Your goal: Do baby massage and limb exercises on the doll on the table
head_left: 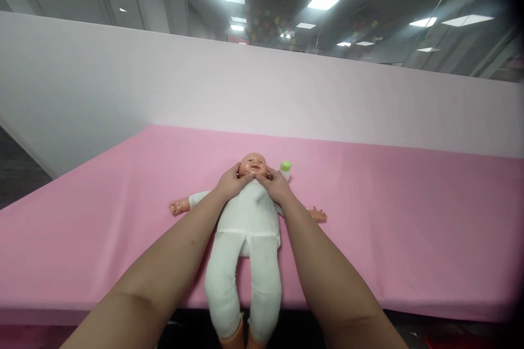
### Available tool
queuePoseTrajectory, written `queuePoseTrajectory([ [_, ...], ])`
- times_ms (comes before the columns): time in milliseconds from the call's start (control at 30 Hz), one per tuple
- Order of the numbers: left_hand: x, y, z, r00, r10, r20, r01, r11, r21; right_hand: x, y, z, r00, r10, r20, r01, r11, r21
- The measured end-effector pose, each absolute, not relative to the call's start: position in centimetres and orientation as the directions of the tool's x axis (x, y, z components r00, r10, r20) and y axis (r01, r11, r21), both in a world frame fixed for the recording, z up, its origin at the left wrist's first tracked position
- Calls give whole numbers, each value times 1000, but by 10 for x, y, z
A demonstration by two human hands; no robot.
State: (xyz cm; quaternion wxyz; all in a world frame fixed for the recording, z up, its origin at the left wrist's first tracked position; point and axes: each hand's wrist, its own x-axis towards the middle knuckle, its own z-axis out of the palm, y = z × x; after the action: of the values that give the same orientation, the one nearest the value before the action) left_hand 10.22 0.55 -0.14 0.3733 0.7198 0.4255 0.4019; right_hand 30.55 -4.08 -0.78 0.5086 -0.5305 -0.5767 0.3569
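A baby doll (248, 212) in a white cloth suit lies on its back on a pink-covered table (409, 218). Its head points away from me, and its lower legs hang over the near edge. My left hand (232, 181) cups one side of the doll's neck and jaw, thumb across the chin. On the other side my right hand (279, 184) does the same, its thumb almost meeting the left one. The fingertips of both hands are partly hidden beside and behind the head. Both doll arms stretch outward past my forearms.
Just beyond my right hand stands a small white bottle with a green cap (285, 169). A low white wall (262, 92) runs along the far side of the table, with glass above it reflecting ceiling lights.
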Motion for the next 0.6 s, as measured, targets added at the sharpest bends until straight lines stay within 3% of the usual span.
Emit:
queuePoseTrajectory([
  [400, 104, 19, -15, 300, 917, 263, 228, -336, 914, 305, -41, -1, 71, 967, 246, 178, 230, -957],
  [600, 105, 18, -14, 275, 920, 280, 273, -354, 895, 312, -22, -21, 92, 963, 254, 105, 244, -964],
])
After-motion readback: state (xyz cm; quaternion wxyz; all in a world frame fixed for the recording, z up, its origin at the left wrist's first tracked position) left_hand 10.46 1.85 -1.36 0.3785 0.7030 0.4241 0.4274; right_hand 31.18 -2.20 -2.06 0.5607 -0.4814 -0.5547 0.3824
